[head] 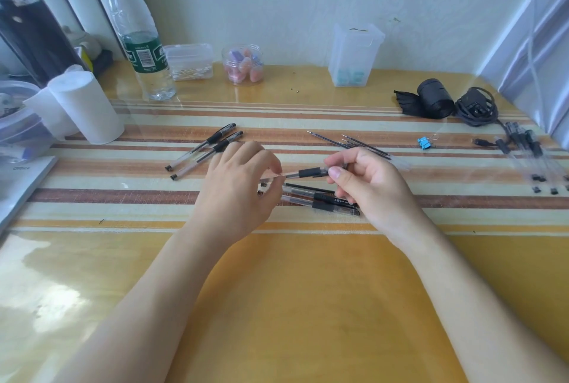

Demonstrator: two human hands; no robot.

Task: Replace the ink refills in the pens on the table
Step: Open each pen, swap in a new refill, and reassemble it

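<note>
Status | left hand point(237, 188) pinches clear barrel end | pen point(308, 172) held just above the surface point(308, 290), long axis left to right between both hands | right hand point(366, 185) pinches tip end beside the black grip | spare refills point(351, 144) lie just beyond, nearest the right hand.

Back left: a clear water bottle point(140, 53) is standing upright near a white paper roll point(84, 105). A lidded box of cotton swabs point(189, 61) and a round jar of pastel pieces point(243, 64) are sitting by the wall. A tall translucent container point(354, 54) is standing further right. A black roll point(432, 102), a coiled black cable point(475, 107) and a blue binder clip point(425, 142) are lying far right.
</note>
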